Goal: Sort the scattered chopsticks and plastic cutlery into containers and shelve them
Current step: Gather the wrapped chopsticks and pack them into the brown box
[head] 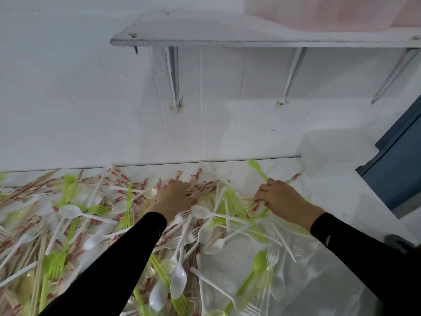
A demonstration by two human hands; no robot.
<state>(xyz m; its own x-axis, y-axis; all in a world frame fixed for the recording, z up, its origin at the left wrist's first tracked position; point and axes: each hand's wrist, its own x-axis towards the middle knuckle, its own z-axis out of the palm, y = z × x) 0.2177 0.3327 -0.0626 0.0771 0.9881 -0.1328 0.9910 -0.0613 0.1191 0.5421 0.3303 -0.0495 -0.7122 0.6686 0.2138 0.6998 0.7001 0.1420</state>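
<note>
A heap of wrapped chopsticks (127, 183), white plastic spoons (70, 211) and forks, and green forks (124, 218) covers the white counter. My left hand (175, 196) lies palm down on a bundle of red-printed chopsticks (202, 187) near the wall, fingers curled over them. My right hand (279, 197) grips several chopsticks (293, 177) whose ends stick out past its fingers. A green spoon (257, 168) lies just beyond that hand.
A white wall shelf (250, 35) on metal brackets hangs above the counter. A translucent container (335, 147) stands at the back right by the wall. A blue-grey panel (396, 165) borders the counter's right side. A clear plastic sheet (319, 270) lies front right.
</note>
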